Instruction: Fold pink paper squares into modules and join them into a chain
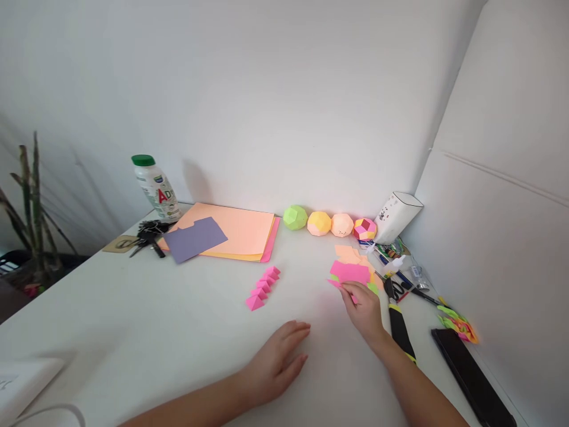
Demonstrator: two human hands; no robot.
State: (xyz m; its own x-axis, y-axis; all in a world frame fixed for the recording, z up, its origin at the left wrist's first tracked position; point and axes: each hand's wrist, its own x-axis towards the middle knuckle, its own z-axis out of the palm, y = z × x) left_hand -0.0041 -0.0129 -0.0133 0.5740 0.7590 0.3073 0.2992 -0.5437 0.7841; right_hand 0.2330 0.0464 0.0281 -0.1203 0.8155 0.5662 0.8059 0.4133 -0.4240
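Note:
My right hand (365,309) pinches the near edge of a pink paper square (350,272) that lies on a small pile of pink, orange and green paper squares (352,256) on the white table (133,320). My left hand (279,359) rests flat on the table with fingers stretched out, holding nothing. A short row of folded pink paper units (263,287) lies ahead of the left hand.
Several paper polyhedra (329,223) line the wall. A stack of orange and pink sheets (242,231) with a purple card (195,238), keys (149,235) and a bottle (155,188) sit at left. Scissors (396,311), pens, a white cup (396,217) and a black phone (472,376) lie at right.

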